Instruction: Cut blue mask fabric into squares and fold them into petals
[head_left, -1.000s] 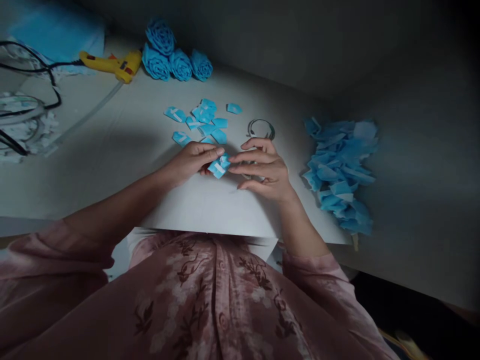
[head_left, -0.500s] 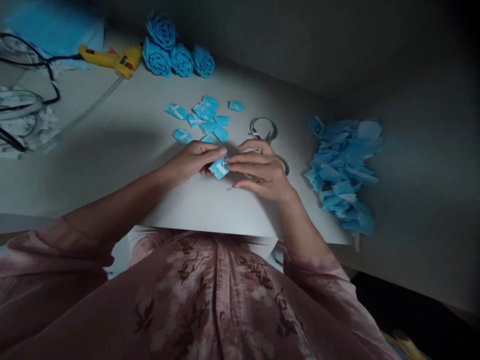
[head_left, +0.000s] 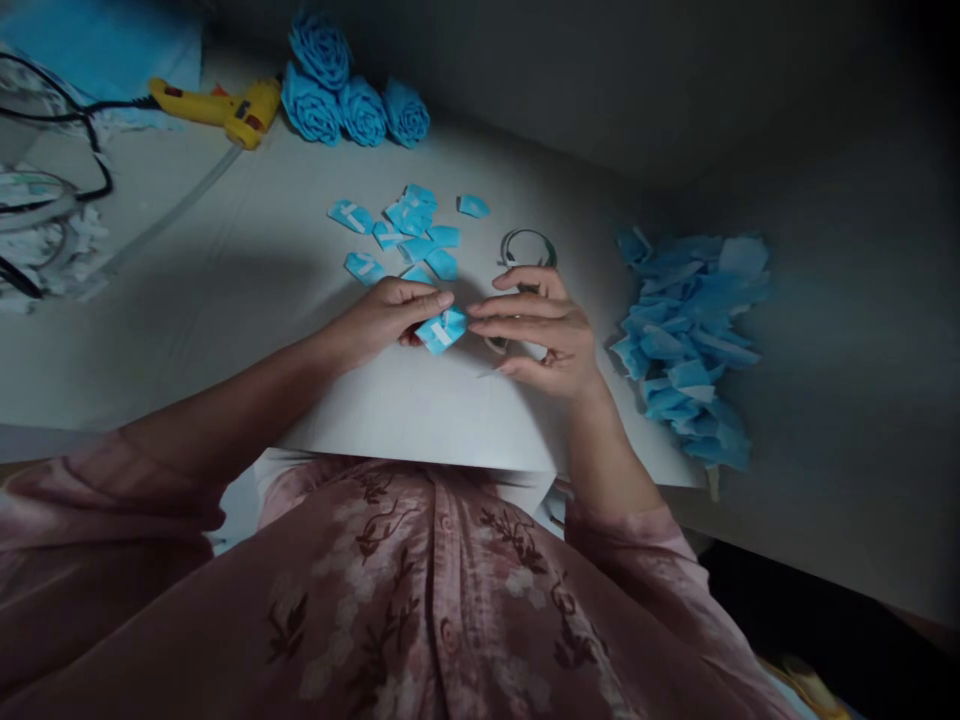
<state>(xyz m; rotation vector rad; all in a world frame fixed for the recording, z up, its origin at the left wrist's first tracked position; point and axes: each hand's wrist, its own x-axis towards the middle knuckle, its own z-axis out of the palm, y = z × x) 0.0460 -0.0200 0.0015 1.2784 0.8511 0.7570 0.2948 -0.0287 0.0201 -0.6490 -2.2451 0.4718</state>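
Observation:
My left hand (head_left: 394, 318) is closed, pinching a blue crepe-paper petal (head_left: 442, 331) with a white tape strip across it, between thumb and fingers. Just to the right of that petal is my right hand (head_left: 544, 325), its fingers stretched and apart. A small pale sliver (head_left: 486, 375) shows at its thumb tip; whether it clings there is hard to tell. Under and behind the right hand lies a pair of scissors (head_left: 529, 235), partly covered. Several cut blue petals (head_left: 414, 210), some bearing white strips, are spread on the table beyond my hands.
Blue paper roses (head_left: 311, 105) are stacked at the back. Left of them lies a yellow glue gun (head_left: 251, 112) with a clear glue stick and a black cord (head_left: 101, 160). White scraps (head_left: 52, 250) sit far left. A heap of blue pieces (head_left: 682, 340) borders the table's right edge.
My right hand has drawn back to the right, away from the petal, and the pale sliver has shifted with its thumb. My left hand keeps its pinch on the petal.

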